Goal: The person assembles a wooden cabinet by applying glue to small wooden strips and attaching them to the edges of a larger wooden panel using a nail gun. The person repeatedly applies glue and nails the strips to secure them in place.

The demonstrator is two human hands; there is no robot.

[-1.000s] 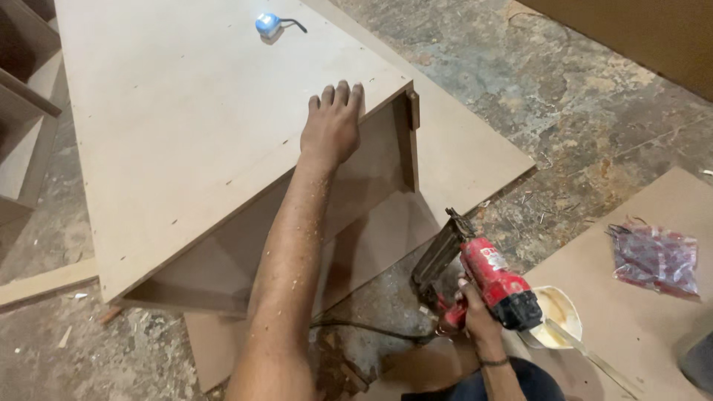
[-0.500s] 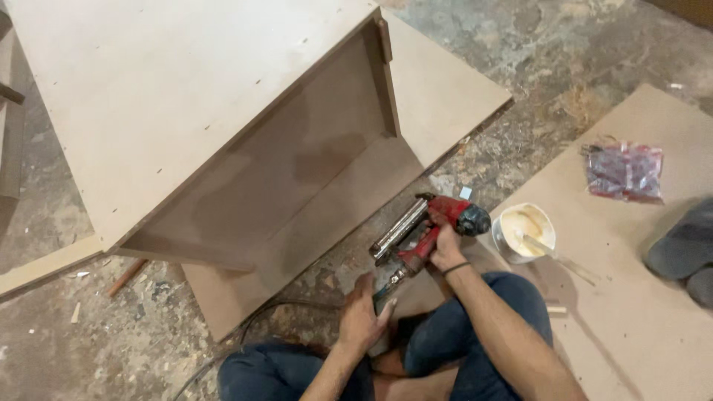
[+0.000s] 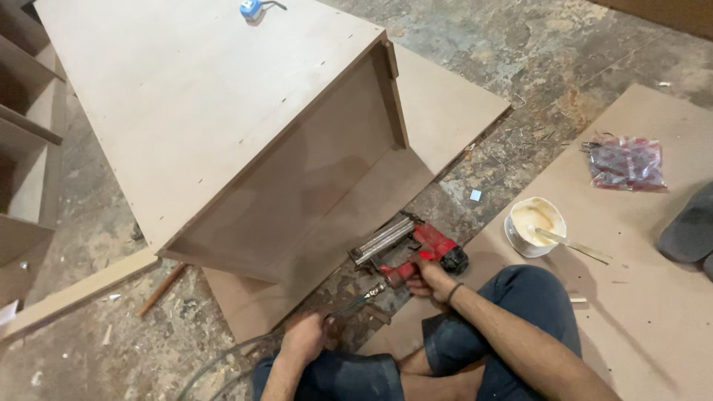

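Across the upper left of the view, from ten to one o'clock, stands the largest thing: a box-like cabinet carcass (image 3: 215, 111) of pale fibreboard, its broad top panel up and its open side turned toward the person. Small dark fastener marks run in rows along that top panel, so some of its joints look already pinned; the open side and the base sheet (image 3: 445, 111) lying under it show no such marks that I can make out, and I judge more fastening remains. At three o'clock a second flat board (image 3: 653, 297) lies on the stone floor (image 3: 535, 44) and carries a white bowl (image 3: 535, 223) of pale glue with a flat stick (image 3: 572, 245) across it, and a clear packet with red print (image 3: 626, 161). At eleven o'clock a shelf unit (image 3: 22, 148) is partly in view, and a loose strip of wood (image 3: 74, 289) lies below it. A small blue tape measure (image 3: 250, 9) sits at twelve o'clock on the top panel.

Just below centre, the red pneumatic nail gun (image 3: 408, 252) rests low by the carcass's front edge, apart from it. The right hand (image 3: 431, 278) is wrapped around its grip. At six o'clock the left hand (image 3: 304, 338) is curled around the air hose (image 3: 349, 308) that leads to the gun.
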